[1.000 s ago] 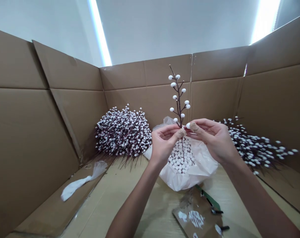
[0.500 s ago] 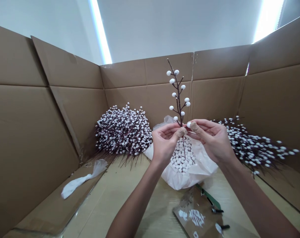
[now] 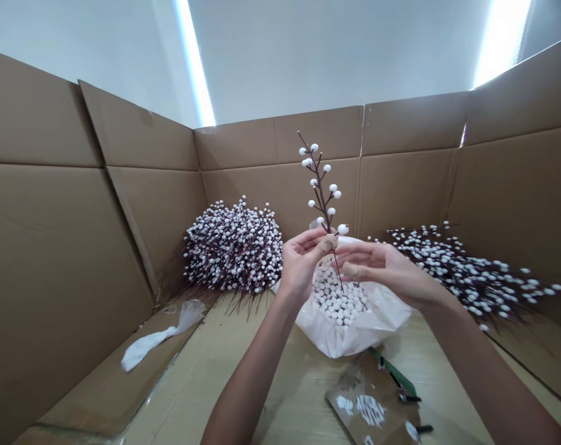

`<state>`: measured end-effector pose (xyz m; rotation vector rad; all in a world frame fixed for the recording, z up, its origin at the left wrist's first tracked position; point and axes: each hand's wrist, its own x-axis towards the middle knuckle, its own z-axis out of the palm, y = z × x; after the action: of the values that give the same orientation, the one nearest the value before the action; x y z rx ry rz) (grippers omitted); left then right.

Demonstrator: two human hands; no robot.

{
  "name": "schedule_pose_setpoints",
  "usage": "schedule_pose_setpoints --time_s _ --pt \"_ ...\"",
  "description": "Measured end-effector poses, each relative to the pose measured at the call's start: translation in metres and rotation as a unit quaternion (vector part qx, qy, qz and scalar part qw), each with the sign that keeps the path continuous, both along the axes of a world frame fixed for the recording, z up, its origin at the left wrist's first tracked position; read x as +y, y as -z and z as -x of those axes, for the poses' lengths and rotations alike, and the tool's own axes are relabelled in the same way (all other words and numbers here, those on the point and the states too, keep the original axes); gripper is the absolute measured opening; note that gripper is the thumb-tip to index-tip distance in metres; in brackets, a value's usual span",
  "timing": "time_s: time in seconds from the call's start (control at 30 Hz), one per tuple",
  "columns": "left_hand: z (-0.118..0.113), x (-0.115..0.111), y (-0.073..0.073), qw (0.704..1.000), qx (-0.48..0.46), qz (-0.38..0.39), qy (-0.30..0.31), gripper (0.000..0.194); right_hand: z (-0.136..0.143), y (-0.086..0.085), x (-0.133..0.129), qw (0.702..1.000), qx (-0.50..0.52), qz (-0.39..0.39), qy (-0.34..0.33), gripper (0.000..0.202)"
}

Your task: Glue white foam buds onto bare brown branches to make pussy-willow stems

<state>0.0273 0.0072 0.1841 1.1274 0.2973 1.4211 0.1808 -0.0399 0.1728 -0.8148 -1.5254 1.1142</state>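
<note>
My left hand (image 3: pixel 305 256), its thumb taped in tan, pinches the lower part of a brown berry branch (image 3: pixel 323 201). The branch stands upright, leaning slightly left, with white berries on its side twigs and a bare tip. One white berry (image 3: pixel 343 229) sits low on its right side, just above my fingers. My right hand (image 3: pixel 385 269), thumb also taped, is beside the lower stem with fingers and thumb apart; nothing shows between them. Below both hands lies an opened white plastic bag (image 3: pixel 336 343) full of loose white berries (image 3: pixel 338 303).
A dense bundle of berry branches (image 3: pixel 236 247) lies at the back left, another bundle (image 3: pixel 470 269) at the right. A cardboard piece (image 3: pixel 361 402) with white smears and a green-handled tool (image 3: pixel 398 374) are in front. Crumpled white plastic (image 3: pixel 154 343) lies left. Cardboard walls (image 3: pixel 280 142) surround the table.
My right hand has let go of a white berry, which now sits on the branch, and has moved slightly down. The branch has shifted left and down in view, tilting a little left.
</note>
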Motion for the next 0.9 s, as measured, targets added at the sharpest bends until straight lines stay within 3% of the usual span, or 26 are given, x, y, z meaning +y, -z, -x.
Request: schedule_pose_setpoints --time_s 0.1,0.27,0.37,0.5,0.57,0.67,0.8,0.9 --pt "0.001 0.006 0.002 0.999 -0.014 0.021 0.047 0.029 0.003 0.001 0.0 0.997 -0.062 0.026 -0.035 0.029" --pt "0.006 0.018 0.005 0.991 0.03 0.02 0.126 0.026 0.013 0.002 0.0 0.998 -0.055 0.024 -0.003 0.029" --pt "0.022 0.029 0.0 0.984 0.082 0.006 0.158 0.02 0.014 0.004 0.0 0.998 -0.052 0.022 0.015 0.028" --pt "0.047 0.032 -0.015 0.986 0.067 -0.026 0.15 0.032 0.02 0.008 0.002 0.996 -0.07 0.029 0.05 0.026" --pt "0.053 0.026 -0.021 0.988 0.065 -0.055 0.128 0.038 0.026 0.011 0.004 0.994 -0.09 0.026 0.059 0.025" --pt "0.05 0.016 -0.024 0.992 0.081 -0.084 0.04 0.038 0.035 0.017 0.006 0.988 -0.133 0.012 0.071 0.021" --pt "0.038 0.011 -0.02 0.993 0.056 -0.069 -0.079 0.029 0.045 0.025 0.006 0.977 -0.186 -0.038 0.099 0.015" --pt "0.033 0.012 -0.017 0.991 0.03 -0.048 -0.121 0.024 0.049 0.029 0.005 0.968 -0.207 -0.058 0.13 0.013"
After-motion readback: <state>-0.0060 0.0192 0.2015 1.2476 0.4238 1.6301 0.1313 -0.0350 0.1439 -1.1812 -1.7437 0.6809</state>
